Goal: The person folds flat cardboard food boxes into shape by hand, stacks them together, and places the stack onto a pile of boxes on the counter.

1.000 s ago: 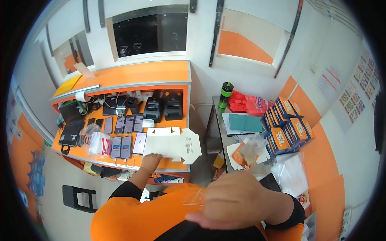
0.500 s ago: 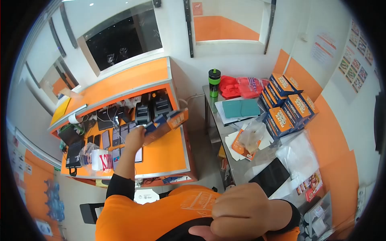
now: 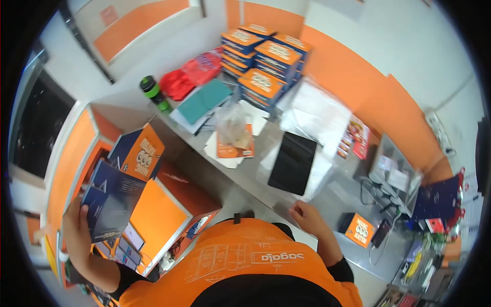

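Note:
On the left, my left hand (image 3: 76, 220) grips the edge of a partly unfolded blue and orange cardboard box (image 3: 120, 192), its printed panels spread out at angles. The box is held above the orange counter (image 3: 162, 204), where it covers part of the phones. Close to the front edge of the steel table (image 3: 245, 176), my right hand (image 3: 305, 215) has its fingers curled in, with nothing visible in them. Just beyond that hand lies a black tablet (image 3: 292, 163) on white sheets.
Folded boxes of the same print (image 3: 262, 87) are stacked at the table's back. Beside them are red bags (image 3: 192, 74), a teal folder (image 3: 205, 101), a green-black tumbler (image 3: 155, 93) and clear plastic (image 3: 314, 110). Rightward stand a single box (image 3: 358, 230) and a grey bin (image 3: 396, 174).
The view has swung right toward the steel table. My left hand has brought the box closer, and its panels show more fully. My right hand has moved from before my chest toward the table edge.

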A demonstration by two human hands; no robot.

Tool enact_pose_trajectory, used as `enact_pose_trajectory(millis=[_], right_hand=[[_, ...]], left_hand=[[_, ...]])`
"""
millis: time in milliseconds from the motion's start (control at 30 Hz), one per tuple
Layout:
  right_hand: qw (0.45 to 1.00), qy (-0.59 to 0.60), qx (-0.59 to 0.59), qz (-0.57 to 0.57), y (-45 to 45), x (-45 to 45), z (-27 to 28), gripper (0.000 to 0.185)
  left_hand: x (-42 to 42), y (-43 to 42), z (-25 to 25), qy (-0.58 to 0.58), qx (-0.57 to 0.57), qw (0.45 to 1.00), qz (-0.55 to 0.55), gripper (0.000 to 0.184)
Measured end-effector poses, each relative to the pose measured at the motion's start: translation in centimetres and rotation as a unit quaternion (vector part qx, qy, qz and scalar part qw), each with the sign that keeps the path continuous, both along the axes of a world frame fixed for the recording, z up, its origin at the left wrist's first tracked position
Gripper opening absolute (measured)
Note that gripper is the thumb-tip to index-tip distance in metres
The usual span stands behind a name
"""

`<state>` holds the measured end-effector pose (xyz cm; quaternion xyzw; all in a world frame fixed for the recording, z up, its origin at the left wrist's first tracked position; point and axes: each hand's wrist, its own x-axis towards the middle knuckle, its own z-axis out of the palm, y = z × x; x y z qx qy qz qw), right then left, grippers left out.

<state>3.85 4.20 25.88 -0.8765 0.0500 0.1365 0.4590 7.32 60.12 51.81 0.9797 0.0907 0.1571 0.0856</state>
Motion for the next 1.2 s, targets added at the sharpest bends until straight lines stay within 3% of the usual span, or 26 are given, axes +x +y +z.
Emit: enact_pose_trajectory(millis=[167, 267, 333, 367, 600, 633, 733, 800, 867, 967, 1067, 1200], right_hand=[[0.986, 0.05, 0.015, -0.16, -2.3, -11.8, -7.0, 0.022], [0.978, 0.05, 0.011, -0.201, -1.9, -14.6, -6.1, 0.022], [0.971, 0.027, -0.002, -0.238, -1.9, -15.5, -5.3, 0.021], [0.965, 0.0, -0.004, -0.263, -2.1, -16.1, -5.0, 0.02], [0.873, -0.121, -0.014, -0.473, -6.1, -24.3, -4.1, 0.016], [0.861, -0.122, -0.042, -0.491, -7.2, -26.1, -5.1, 0.025], [0.81, -0.114, -0.064, -0.571, -11.2, -31.0, -7.1, 0.034], [0.792, -0.103, -0.125, -0.589, -14.9, -33.6, -8.4, 0.043], [0.772, -0.103, -0.199, -0.595, -19.3, -35.5, -9.7, 0.045], [0.766, -0.171, -0.29, -0.548, -26.7, -37.2, -11.0, 0.047], [0.789, -0.168, -0.28, -0.52, -32.9, -37.5, -10.6, 0.049], [0.845, -0.138, -0.253, -0.451, -38.5, -38.0, -10.5, 0.031]], left_hand=[[4.9, -8.3, 0.3, 0.015, -0.156, 0.947, -0.28, 0.013], [9.6, -15.8, -1.2, 0.006, -0.104, 0.912, -0.397, 0.015], [12.6, -22.2, -2.9, 0.032, -0.154, 0.893, -0.423, 0.017], [13.6, -25.9, -4.1, -0.012, -0.186, 0.862, -0.472, 0.02], [12.2, -43.9, -12.8, -0.109, -0.067, 0.848, -0.514, 0.019], [10.1, -45.7, -13.6, -0.026, -0.092, 0.864, -0.494, 0.018], [6.8, -48.7, -21.8, 0.064, -0.126, 0.815, -0.562, 0.017], [4.0, -49.7, -27.3, 0.131, -0.131, 0.819, -0.544, 0.018], [0.6, -51.0, -28.9, 0.193, -0.069, 0.821, -0.533, 0.016], [-2.7, -51.8, -32.8, 0.2, -0.086, 0.809, -0.547, 0.013], [-5.9, -53.6, -32.9, 0.197, -0.075, 0.824, -0.525, 0.012], [-7.8, -55.9, -33.4, 0.164, -0.07, 0.846, -0.503, 0.011]])
